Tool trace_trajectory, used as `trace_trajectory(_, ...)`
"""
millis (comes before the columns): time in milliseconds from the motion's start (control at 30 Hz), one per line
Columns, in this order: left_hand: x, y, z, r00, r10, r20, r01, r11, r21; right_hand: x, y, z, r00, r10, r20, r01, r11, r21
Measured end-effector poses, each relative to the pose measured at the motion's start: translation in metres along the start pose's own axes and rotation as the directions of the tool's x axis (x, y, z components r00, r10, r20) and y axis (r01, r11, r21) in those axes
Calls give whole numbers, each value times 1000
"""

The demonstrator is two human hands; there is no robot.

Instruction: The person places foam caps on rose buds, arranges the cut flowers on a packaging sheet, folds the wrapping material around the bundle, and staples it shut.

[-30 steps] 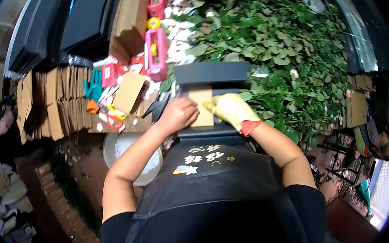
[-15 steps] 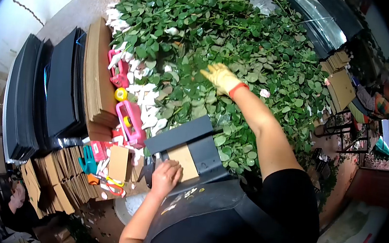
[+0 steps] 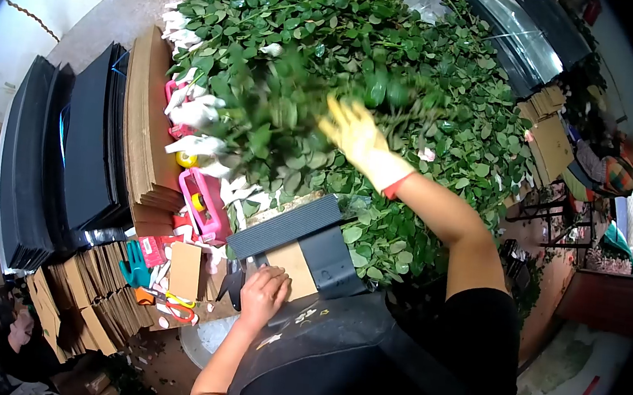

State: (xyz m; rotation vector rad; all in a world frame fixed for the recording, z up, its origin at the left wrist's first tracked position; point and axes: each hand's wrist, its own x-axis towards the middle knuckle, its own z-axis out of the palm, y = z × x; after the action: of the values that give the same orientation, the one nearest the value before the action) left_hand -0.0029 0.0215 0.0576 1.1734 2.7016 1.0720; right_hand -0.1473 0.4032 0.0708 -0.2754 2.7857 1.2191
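Note:
My right hand [image 3: 361,142], in a pale yellow glove, is over the big heap of leafy green stems [image 3: 423,62]. Its fingers look spread but are smeared by motion, and stems near it are blurred. Bare, my left hand [image 3: 265,294] rests with curled fingers on the left part of a brown cardboard piece [image 3: 294,267]. That cardboard lies on a black sheet [image 3: 331,259] in front of me. A ridged dark strip [image 3: 284,226] stands across the far side of the sheet. White-wrapped stem heads [image 3: 198,112] line the left side of the heap.
Pink tape dispensers [image 3: 211,209], scissors [image 3: 179,310], a teal glove [image 3: 137,264] and a loose cardboard piece [image 3: 185,270] lie left. Beyond are stacked cardboard [image 3: 147,118] and black sheets [image 3: 94,135]. A seated person [image 3: 619,169] is at the right; another person's hand [image 3: 20,327] shows lower left.
My right hand left the cardboard for the leafy heap, where stems around it now blur with motion. My left hand stays at the cardboard. The camera view has shifted and turned.

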Motion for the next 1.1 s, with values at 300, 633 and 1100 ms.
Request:
trace_trajectory(300, -3, -1, 1, 1000, -24, 10, 24, 1000, -17, -76, 36, -49, 946, -288, 152, -3, 461, 887)
trace_trajectory(633, -6, -3, 1, 999, -20, 45, 19, 1000, 18, 65, -5, 5, 988, -3, 153, -110, 678, 726)
trace_trajectory(1100, -13, -6, -3, 989, -64, 130, 74, 995, -73, -124, 98, -76, 733, 454, -507, 137, 631, 763)
